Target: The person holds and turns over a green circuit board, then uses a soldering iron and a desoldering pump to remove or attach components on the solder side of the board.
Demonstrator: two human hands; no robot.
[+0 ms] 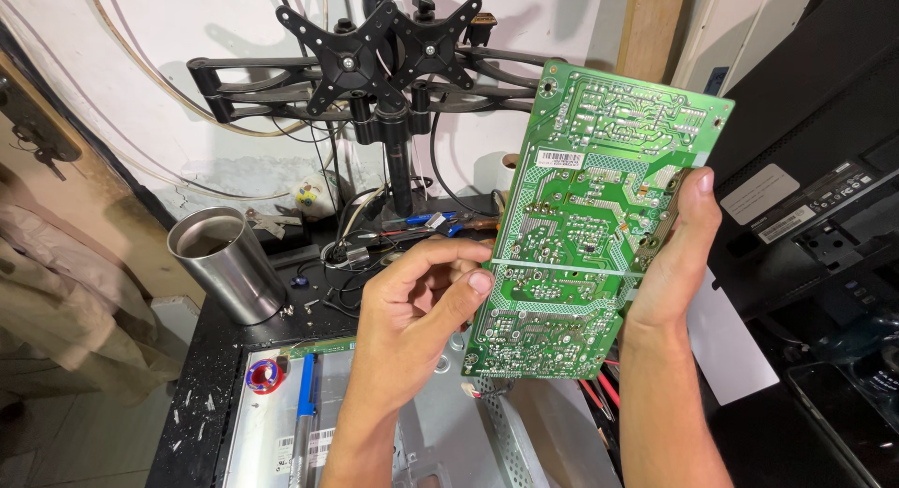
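Head view, board: I hold a green circuit board [590,235] upright in front of me, solder side toward me, tilted a little to the right, lifted above the desk [201,376]
Left hand [417,305]: my grip here is narrow, thumb and fingertips pinching the board's left edge about halfway up
Right hand [674,254]: my grip wraps the board's right edge, fingertips over the front face, palm behind
Label: a white barcode sticker [559,158] sits on the board above my left grip
Below my hands: a grey metal chassis [440,432] lies flat on the desk, with red wires [599,390] showing just under the board's lower edge
Left of my left grip: a steel cup [229,263] stands tilted on the desk, well apart from my hand; nearer me lie a red and blue tape roll [264,376] and a blue pen [304,404]
Behind the board: a black twin monitor mount [379,52] rises from the desk against the wall
Right of my right grip: the back of a black monitor [815,198] with white stickers
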